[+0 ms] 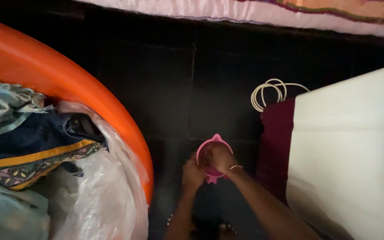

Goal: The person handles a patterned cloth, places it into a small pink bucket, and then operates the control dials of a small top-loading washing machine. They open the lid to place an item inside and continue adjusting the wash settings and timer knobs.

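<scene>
Over dark floor, both hands' grip closes around pink cup (213, 156).

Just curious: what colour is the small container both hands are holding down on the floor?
Pink. The small container shows best in the head view, the only one.

Both forearms entered from the bottom edge of the view and converged low and centre. Left hand (193, 174): forearm rose nearly vertical, hand curled into a loose fist, knuckles up, thumb side turned toward the other hand. Right hand (218, 158): forearm ran diagonally up from the lower right, wrist bent downward, a thin bangle at the wrist, fingers (210, 153) bent and closed in a grip. The two hands touched. Individual fingertips were too dim to resolve.
</scene>
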